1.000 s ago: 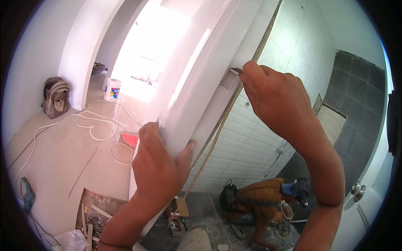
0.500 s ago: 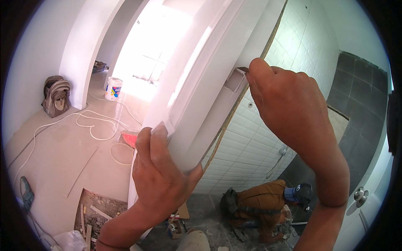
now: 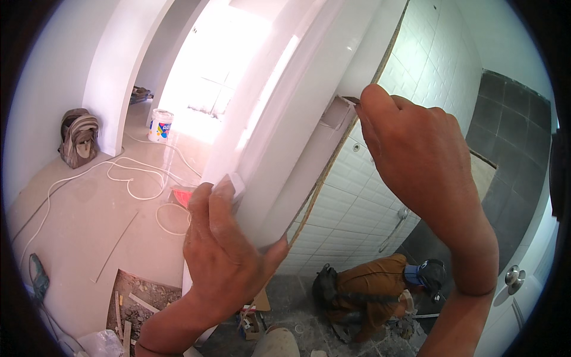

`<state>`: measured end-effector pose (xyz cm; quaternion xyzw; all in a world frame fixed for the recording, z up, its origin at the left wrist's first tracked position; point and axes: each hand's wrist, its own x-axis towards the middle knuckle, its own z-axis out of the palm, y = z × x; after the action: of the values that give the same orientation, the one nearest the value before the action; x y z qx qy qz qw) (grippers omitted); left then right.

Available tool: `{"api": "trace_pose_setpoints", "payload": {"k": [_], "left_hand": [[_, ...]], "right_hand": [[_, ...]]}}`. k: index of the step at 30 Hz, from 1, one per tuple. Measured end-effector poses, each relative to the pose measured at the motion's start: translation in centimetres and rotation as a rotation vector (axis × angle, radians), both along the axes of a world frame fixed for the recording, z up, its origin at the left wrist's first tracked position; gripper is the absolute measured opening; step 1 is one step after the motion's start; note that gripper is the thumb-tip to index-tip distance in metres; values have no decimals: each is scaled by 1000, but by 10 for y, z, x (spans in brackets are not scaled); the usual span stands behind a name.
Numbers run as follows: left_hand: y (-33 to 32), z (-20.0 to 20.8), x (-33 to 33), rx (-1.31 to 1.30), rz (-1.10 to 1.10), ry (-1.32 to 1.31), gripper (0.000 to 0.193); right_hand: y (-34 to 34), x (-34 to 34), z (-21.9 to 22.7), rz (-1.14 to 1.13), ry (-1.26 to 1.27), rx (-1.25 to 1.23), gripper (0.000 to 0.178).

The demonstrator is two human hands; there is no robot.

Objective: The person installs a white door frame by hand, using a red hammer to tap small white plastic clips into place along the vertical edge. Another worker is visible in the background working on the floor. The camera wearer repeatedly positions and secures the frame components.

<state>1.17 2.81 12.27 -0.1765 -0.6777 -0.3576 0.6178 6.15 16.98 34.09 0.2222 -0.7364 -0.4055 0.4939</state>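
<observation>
A white door frame (image 3: 285, 143) slants up across the middle of the view. A small rectangular recess (image 3: 336, 114) is cut into it, with ragged pale edges. My right hand (image 3: 416, 146) is closed beside this recess. From its fingers a thin, dark, flat tool tip (image 3: 350, 99) reaches the recess's upper edge; the rest of the tool is hidden in the fist. Lower down, my left hand (image 3: 223, 250) grips the frame, its fingers on one side and its thumb on the other. A small white block-like piece (image 3: 237, 184) shows at the left fingertips; whether it belongs to the frame I cannot tell.
A co-worker (image 3: 369, 291) crouches on the dark floor at lower right, near a white tiled wall (image 3: 339, 208). A door knob (image 3: 514, 276) is at far right. Leftward are a backpack (image 3: 79, 138), a paint bucket (image 3: 160, 126), a white cable (image 3: 140, 196) and a rubble-filled floor opening (image 3: 140, 297).
My right hand and the tool tip have shifted slightly to the right along the recess's edge. My left hand has moved a little, still on the frame. The co-worker's arm has shifted slightly.
</observation>
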Motion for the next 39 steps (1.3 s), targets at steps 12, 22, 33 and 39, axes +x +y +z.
{"api": "trace_pose_setpoints", "payload": {"k": [12, 22, 33, 39], "left_hand": [[-2, -1, 1, -24, -9, 10, 113], [-1, 0, 1, 10, 20, -17, 111], [4, 0, -1, 42, 59, 40, 106], [2, -2, -3, 43, 48, 54, 106]], "right_hand": [[0, 3, -2, -20, -5, -6, 20], [7, -1, -2, 42, -16, -22, 21], [9, 3, -1, 235, -112, -84, 22], [14, -15, 1, 249, -130, -88, 21]]}}
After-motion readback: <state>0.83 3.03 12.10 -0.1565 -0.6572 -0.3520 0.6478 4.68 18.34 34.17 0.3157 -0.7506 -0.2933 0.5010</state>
